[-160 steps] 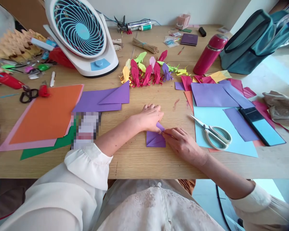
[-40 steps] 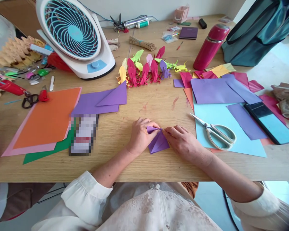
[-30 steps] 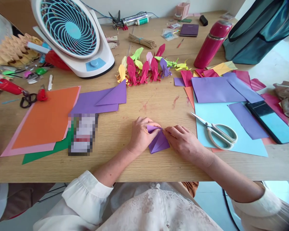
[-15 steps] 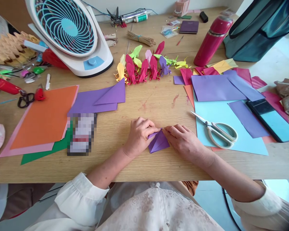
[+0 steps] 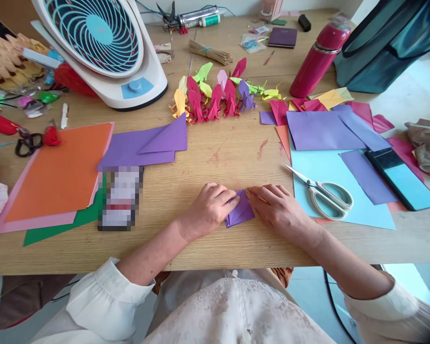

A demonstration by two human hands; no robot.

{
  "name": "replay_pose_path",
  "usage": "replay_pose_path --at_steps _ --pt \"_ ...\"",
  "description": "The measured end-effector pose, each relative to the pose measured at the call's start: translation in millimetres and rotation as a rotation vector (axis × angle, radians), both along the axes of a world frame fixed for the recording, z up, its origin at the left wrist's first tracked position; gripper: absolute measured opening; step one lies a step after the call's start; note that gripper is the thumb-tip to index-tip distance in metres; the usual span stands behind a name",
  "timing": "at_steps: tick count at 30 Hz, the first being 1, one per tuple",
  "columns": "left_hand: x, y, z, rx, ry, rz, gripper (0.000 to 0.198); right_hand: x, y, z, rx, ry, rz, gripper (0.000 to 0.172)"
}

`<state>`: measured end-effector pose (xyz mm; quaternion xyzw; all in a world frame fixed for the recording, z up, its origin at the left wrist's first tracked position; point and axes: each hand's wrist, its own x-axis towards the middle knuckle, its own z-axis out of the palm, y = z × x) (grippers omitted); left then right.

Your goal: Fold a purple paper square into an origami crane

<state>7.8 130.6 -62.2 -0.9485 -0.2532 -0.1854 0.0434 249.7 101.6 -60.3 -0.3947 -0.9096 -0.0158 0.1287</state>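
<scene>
A small folded piece of purple paper (image 5: 242,212) lies on the table near its front edge, with crease lines across it. My left hand (image 5: 215,208) presses on its left side, fingers closed together over the paper. At its upper right corner, my right hand (image 5: 277,208) pinches the edge between thumb and fingers. Right of that hand, white-handled scissors (image 5: 326,193) rest on a light blue sheet (image 5: 365,217). Behind the hands stands a group of folded paper figures (image 5: 215,98) in red, yellow, green and purple.
A white fan (image 5: 139,86) stands at the back left. Orange paper (image 5: 57,172), purple sheets (image 5: 139,145) and a blurred phone (image 5: 121,198) lie to the left. On the right are a pink bottle (image 5: 318,62), another phone (image 5: 403,179) and a teal bag (image 5: 383,52).
My left hand has shifted slightly right and down, its fingers now lying over the paper's left part. The paper's left flap looks folded flatter. My right hand stays nearly in place.
</scene>
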Motion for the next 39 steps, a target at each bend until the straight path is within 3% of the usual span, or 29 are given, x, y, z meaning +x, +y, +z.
replay_pose_path --at_steps 6,12,19,34,39 --pt "5 -12 1.4 0.007 0.04 0.047 0.024 -5 -18 3.9 -0.035 0.036 0.004 0.034" --pt "9 -21 1.3 0.002 0.01 0.067 0.024 -20 -33 1.3 -0.046 0.078 -0.098 0.032" --pt "2 -24 -4.8 -0.031 -0.123 -0.03 0.019 -25 -30 -5.1 -0.007 0.104 -0.092 0.032" --pt "-19 -27 -4.0 -0.037 -0.062 -0.192 0.025 -11 -26 -7.3 -0.042 0.219 -0.034 0.029" --pt "-19 -28 -1.2 -0.001 -0.061 -0.196 0.026 -15 -30 -4.2 -0.062 0.239 -0.092 0.031"
